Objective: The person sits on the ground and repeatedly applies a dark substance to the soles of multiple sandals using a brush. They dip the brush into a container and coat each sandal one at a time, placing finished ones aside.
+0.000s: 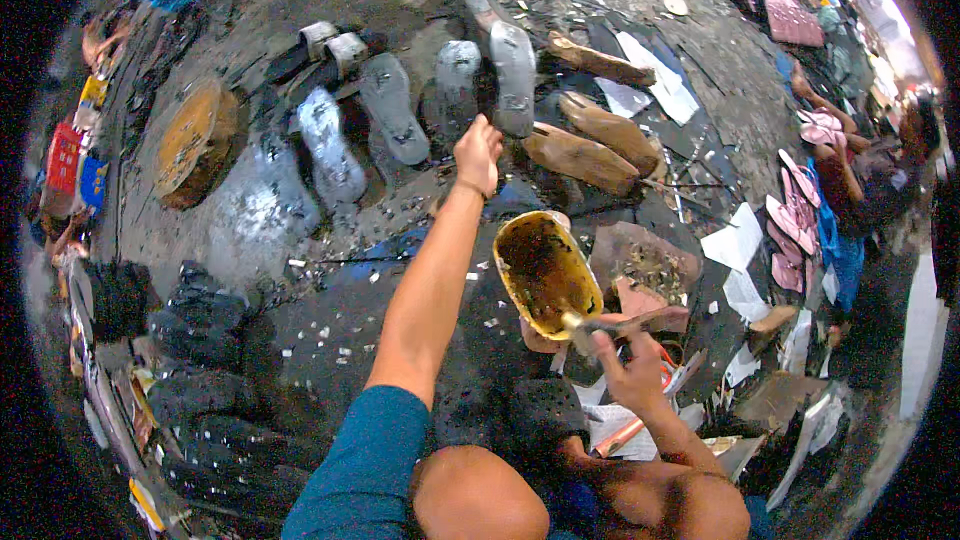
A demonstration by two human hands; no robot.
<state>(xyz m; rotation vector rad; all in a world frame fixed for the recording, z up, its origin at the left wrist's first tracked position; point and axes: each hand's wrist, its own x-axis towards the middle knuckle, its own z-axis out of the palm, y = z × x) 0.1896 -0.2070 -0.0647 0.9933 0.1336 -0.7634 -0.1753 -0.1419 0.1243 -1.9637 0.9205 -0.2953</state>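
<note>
Wooden block [193,140] (round), pink sandals [792,222]

The tub [509,280] is yellow, the soles [394,110] grey.

The left arm [428,285] wears a teal sleeve [355,460] and thin wristband [472,188].

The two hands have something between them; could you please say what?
In the head view, an open yellow container lies between the left hand and right hand.
</note>
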